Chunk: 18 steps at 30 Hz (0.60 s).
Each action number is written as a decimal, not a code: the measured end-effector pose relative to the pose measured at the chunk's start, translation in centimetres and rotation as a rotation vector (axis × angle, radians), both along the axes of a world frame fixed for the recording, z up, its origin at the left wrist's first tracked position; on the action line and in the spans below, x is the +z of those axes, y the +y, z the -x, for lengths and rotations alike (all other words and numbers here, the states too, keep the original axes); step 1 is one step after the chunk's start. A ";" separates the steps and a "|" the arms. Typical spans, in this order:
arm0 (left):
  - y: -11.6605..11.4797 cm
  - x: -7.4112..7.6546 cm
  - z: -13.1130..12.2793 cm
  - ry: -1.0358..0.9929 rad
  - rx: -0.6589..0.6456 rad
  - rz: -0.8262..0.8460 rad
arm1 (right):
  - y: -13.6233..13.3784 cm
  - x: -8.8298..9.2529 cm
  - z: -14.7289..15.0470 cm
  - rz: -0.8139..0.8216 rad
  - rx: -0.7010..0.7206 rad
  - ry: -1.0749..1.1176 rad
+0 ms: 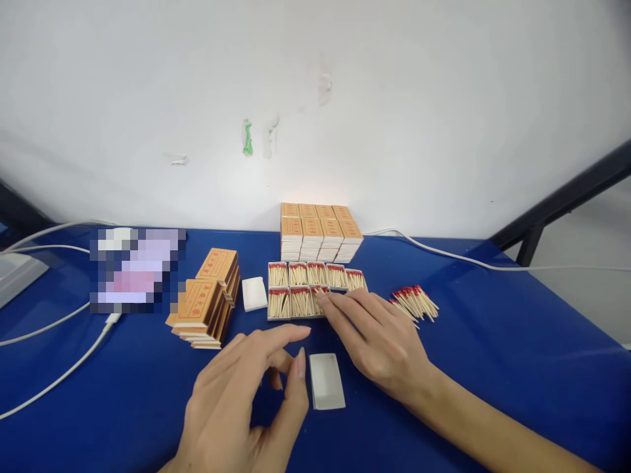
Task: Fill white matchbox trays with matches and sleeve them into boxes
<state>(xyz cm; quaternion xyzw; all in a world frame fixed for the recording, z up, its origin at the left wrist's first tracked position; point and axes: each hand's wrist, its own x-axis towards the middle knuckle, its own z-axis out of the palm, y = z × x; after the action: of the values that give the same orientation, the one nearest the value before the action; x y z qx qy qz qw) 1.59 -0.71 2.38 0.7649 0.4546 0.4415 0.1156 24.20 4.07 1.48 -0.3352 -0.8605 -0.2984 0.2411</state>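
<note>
My right hand lies flat with fingers stretched out, its tips resting on the near row of open match trays, which are filled with red-tipped matches. My left hand hovers low over the blue table, fingers loosely curled and apart, holding nothing. An empty white tray sits just right of its thumb. A loose bunch of matches lies to the right of my right hand. Another empty white tray stands left of the filled trays.
A stack of closed orange matchboxes stands against the white wall. Leaning piles of orange box sleeves lie left of centre. White cables cross the left side, one cable runs along the back right. A blurred object sits left.
</note>
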 end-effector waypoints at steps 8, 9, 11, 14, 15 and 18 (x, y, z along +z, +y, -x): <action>-0.1 -0.1 0.1 0.014 -0.028 -0.001 | 0.3 -0.5 -0.6 0.156 0.026 0.111; 0.0 -0.1 0.1 0.015 -0.037 -0.007 | 0.4 -0.5 -0.7 0.201 0.022 0.168; 0.1 -0.2 0.1 0.026 -0.063 -0.021 | 0.6 -0.5 -1.0 0.303 0.004 0.301; 0.5 -0.5 0.0 0.078 -0.102 -0.043 | 0.9 -0.3 -1.4 0.476 -0.024 0.475; 0.7 -0.7 -0.1 0.098 -0.108 -0.045 | 1.0 -0.3 -1.5 0.532 -0.032 0.510; 1.0 -1.2 -0.2 0.148 -0.116 -0.006 | 0.9 -0.1 -1.7 0.652 -0.047 0.563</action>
<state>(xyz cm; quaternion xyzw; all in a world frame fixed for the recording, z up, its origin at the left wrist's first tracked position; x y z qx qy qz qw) 1.81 0.24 1.19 0.8207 0.4157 0.3778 0.1045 25.92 4.98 1.37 -0.4818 -0.8025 0.0868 0.3412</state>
